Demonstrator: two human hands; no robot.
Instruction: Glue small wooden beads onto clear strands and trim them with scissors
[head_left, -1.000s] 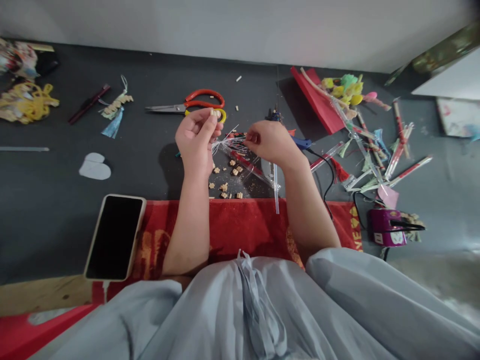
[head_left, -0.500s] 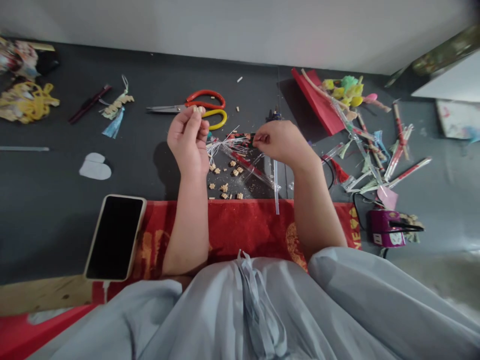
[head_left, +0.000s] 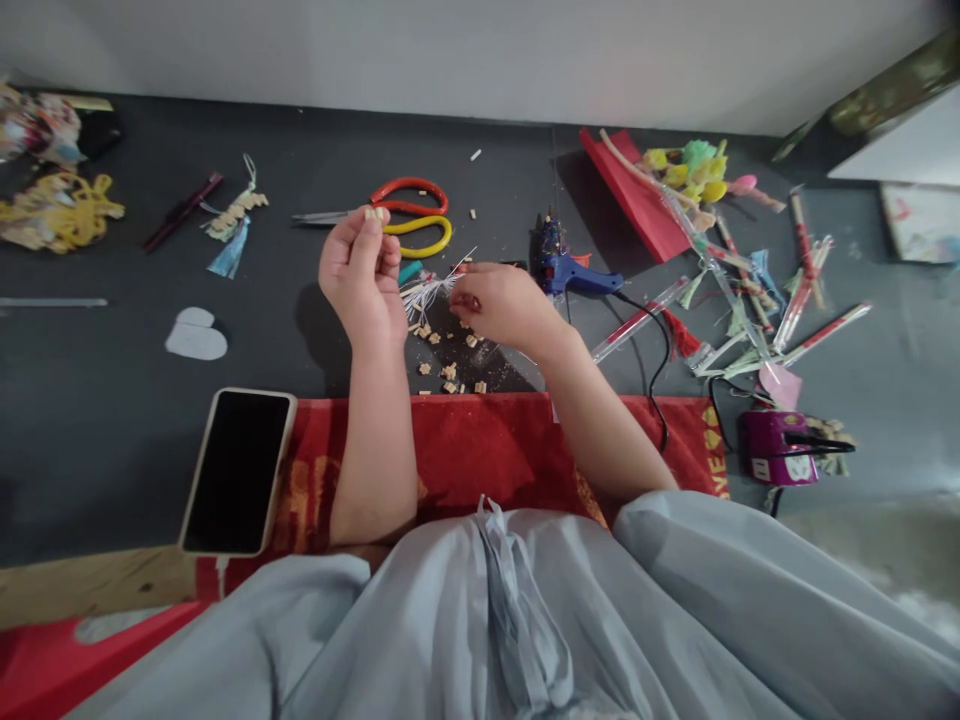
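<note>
My left hand (head_left: 361, 275) is raised and closed, with thumb and forefinger pinching a small pale wooden piece (head_left: 375, 214). Just behind it lie scissors (head_left: 416, 236) with one red and one yellow handle. My right hand (head_left: 504, 305) is closed, its fingers curled over a bundle of white strands (head_left: 424, 296); whatever it may grip is hidden. Small wooden pieces (head_left: 449, 372), some shaped like flowers, are scattered on the dark table in front of the hands. Right of my right hand rests a blue glue gun (head_left: 589, 279) with a black cable.
A phone (head_left: 238, 472) lies at front left, partly on a red cloth (head_left: 487, 450). Plastic-wrapped sticks (head_left: 796, 270), a red folder (head_left: 637, 200) and a purple box (head_left: 780, 448) are on the right. A tasselled ornament (head_left: 236, 215) and yellow cords (head_left: 64, 212) lie left.
My right hand has moved left over the white strands, uncovering the glue gun. My left hand has shifted slightly left, still pinching the small wooden piece.
</note>
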